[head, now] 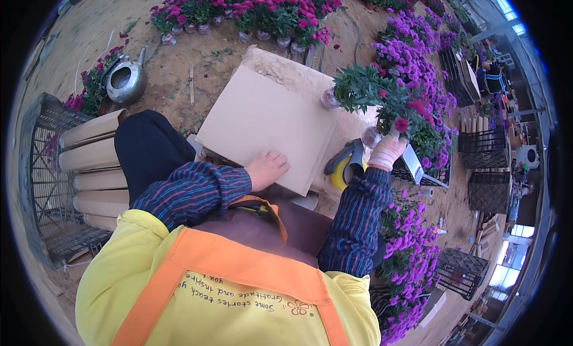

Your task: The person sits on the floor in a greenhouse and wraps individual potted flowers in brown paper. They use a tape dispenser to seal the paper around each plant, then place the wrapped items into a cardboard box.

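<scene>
My bare left hand (268, 170) rests on top of a flat cardboard piece (268, 122), near the edge closest to me. Under it lies a larger, worn cardboard surface (286, 70). My right hand (387, 151), in a striped knit glove, reaches into the leaves of a potted chrysanthemum (389, 104) with dark red blooms. Leaves hide its fingertips, so any grip is unclear. Plastic-wrapped pots (330, 99) stand on the cardboard's right side. A tape dispenser (344, 164) with a yellow part sits left of that hand, and a smartphone (412, 163) is just right of it.
A black plastic crate (49, 176) holding folded cardboard (100, 153) stands at left. Beyond it is a metal kettle (126, 81). Magenta chrysanthemums (268, 10) line the back; purple ones (412, 265) crowd the right. More crates (483, 144) and a person (492, 75) appear farther right.
</scene>
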Available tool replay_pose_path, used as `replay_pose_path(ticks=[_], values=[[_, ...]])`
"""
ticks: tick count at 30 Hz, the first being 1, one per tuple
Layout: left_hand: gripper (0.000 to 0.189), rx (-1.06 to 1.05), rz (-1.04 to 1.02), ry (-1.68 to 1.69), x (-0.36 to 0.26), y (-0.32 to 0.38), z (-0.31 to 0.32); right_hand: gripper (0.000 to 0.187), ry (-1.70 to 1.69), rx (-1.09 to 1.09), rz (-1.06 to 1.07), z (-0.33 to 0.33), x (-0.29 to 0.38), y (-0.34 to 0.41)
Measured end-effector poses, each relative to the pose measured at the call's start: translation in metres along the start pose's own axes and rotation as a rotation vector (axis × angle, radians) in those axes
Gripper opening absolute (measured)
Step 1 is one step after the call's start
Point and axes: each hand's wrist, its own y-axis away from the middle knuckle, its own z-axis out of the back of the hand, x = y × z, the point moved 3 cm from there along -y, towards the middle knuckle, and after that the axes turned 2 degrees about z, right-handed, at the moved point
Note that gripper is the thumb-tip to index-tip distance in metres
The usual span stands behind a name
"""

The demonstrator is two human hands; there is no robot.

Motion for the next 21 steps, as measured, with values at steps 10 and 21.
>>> replay_pose_path(ticks=[10,21], values=[[0.020,-0.091,0.029,-0.157,0.020,0.035,-0.022,0.044,0.084,0.362,0.605,-0.064,0.064,0.210],[0.010,-0.252,-0.015,-0.050,0.017,0.036,-0.006,0.070,0.454,0.920,0.158,-0.016,0.019,0.201]])
